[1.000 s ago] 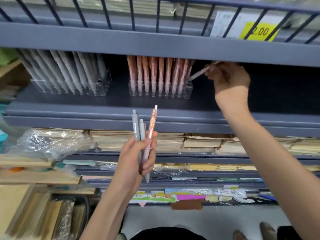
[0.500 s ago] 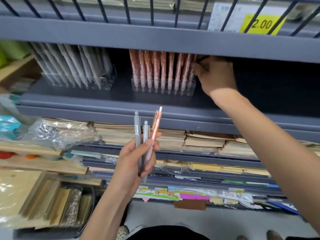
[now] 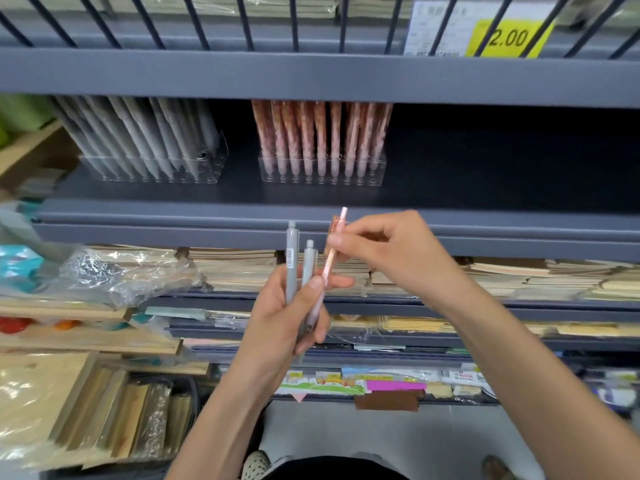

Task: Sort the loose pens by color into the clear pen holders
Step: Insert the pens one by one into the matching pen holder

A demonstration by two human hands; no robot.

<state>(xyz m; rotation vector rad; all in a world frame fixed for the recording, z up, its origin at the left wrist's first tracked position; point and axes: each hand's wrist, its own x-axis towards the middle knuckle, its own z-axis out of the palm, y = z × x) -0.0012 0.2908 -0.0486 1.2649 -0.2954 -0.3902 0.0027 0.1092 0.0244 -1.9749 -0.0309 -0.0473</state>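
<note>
In front of the shelf bearing two clear holders, the left grip curls round two grey pens and the lower end of a pink pen, whose top the right grip pinches.

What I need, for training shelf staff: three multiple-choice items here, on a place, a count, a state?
1. Where is the pink-pen holder? A. right of the grey-pen holder, same shelf. B. on the floor. C. on the top shelf.
2. How many grey pens does the left hand hold? A. one. B. two. C. four.
3. What is the right hand doing? A. hanging idle. B. pinching the pink pen. C. reaching the shelf.
Key: 1 A, holders side by side; 2 B, two grey tops show; 3 B, it closes on the pen's top.
</note>
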